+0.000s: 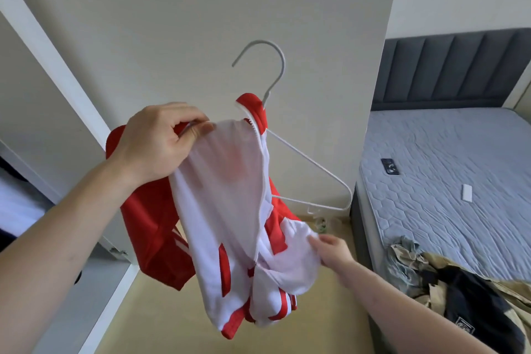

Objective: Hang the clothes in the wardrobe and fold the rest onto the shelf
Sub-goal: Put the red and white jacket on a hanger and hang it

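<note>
A red jacket with a white lining (pixel 227 195) hangs half on a white hanger (pixel 313 167), whose grey hook points up in front of the wall. My left hand (pixel 161 138) pinches the left shoulder of the jacket together with the hanger's left arm. The hanger's right arm sticks out bare. Lower down, my right hand (pixel 330 250) grips the white lining at the jacket's right front. The jacket is unzipped and turned partly inside out.
An open white wardrobe door (pixel 48 46) stands at the left. A bed with a bare grey mattress (pixel 445 169) fills the right; a remote (pixel 390 166) and a small white object (pixel 467 192) lie on it. A heap of clothes (pixel 459 287) sits at its near corner.
</note>
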{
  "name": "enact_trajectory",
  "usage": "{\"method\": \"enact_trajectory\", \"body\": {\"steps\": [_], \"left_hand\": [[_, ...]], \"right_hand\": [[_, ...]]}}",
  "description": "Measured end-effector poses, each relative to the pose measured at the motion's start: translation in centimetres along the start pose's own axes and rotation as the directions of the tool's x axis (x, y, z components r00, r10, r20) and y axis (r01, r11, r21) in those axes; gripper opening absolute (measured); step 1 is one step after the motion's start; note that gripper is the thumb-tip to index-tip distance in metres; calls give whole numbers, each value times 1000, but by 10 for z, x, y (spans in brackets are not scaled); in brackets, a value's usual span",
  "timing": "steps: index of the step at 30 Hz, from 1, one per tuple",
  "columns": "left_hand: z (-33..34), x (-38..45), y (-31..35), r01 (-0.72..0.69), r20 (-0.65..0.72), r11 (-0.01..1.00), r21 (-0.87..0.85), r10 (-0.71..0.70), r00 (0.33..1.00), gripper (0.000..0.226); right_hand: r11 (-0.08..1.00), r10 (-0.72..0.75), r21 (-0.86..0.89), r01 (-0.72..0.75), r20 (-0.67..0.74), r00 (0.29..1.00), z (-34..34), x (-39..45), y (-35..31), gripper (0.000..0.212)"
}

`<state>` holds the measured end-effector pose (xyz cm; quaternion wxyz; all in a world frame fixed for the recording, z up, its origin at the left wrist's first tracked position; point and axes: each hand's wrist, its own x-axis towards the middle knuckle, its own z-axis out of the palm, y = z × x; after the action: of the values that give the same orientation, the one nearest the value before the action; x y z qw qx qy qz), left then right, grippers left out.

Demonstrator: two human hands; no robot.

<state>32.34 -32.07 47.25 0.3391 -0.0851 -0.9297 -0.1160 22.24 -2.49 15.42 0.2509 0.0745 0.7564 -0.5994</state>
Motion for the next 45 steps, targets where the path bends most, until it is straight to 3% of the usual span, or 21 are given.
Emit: {"method": "enact_trajectory", "body": {"steps": [3, 6, 9, 12, 15, 19, 22, 25, 29, 31, 32, 33, 35, 39, 42, 45], "left_hand": [[-6, -15, -18, 47, 82, 999, 8, -48, 996, 25], [-1, -36, -36, 111, 170, 990, 87, -125, 978, 17], [12, -52, -48, 155, 232, 968, 200, -200, 952, 18], [29, -63, -54, 189, 260, 939, 288, -267, 928, 27], [49, -69, -54, 242, 313, 918, 315, -342, 886, 33], [74, -75, -45, 263, 449, 906, 331, -397, 801, 30], [91, -79, -30, 355, 442, 913, 199, -407, 799, 27], [105, -76, -14, 560, 413, 823, -91, -481, 773, 32], [113, -73, 19, 723, 542, 481, -496, -479, 691, 37], [120, -74, 29, 742, 618, 319, -590, -413, 669, 57], [124, -75, 35, 747, 631, 297, -595, -402, 663, 77], [129, -75, 39, 746, 626, 320, -584, -408, 665, 65], [140, -71, 51, 747, 581, 435, -503, -470, 665, 66], [162, -64, 67, 691, 469, 650, -317, -526, 709, 67], [173, -52, 72, 669, 447, 667, -328, -514, 732, 56], [183, -39, 79, 669, 452, 627, -399, -500, 738, 57]], "right_hand": [[972, -91, 207, 116, -124, 988, -29, 4, -41, 17], [913, -210, 343, 222, -73, 975, -53, -9, -90, 17], [867, -366, 352, 353, -33, 930, -59, -28, -134, 16], [817, -529, 298, 494, 48, 847, -52, -55, -167, 20], [735, -673, 278, 618, 191, 715, -35, -81, -189, 17], [656, -753, 276, 702, 295, 588, -21, -99, -204, 15], [636, -767, 285, 717, 342, 543, -23, -103, -206, 14], [690, -696, 221, 689, 465, 547, -26, -102, -193, 15], [608, -649, -138, 782, 482, 589, -28, -93, -166, 16], [557, -639, -297, 776, 444, 628, -28, -86, -153, 17], [529, -636, -352, 772, 437, 635, -28, -83, -147, 21], [497, -628, -401, 770, 446, 638, -28, -80, -141, 27], [462, -597, -473, 750, 460, 657, -27, -75, -130, 26], [502, -612, -449, 739, 419, 670, -32, -69, -114, 26], [593, -610, -399, 699, 344, 714, -48, -68, -102, 23], [748, -583, -291, 597, 141, 800, -68, -63, -72, 23]]}}
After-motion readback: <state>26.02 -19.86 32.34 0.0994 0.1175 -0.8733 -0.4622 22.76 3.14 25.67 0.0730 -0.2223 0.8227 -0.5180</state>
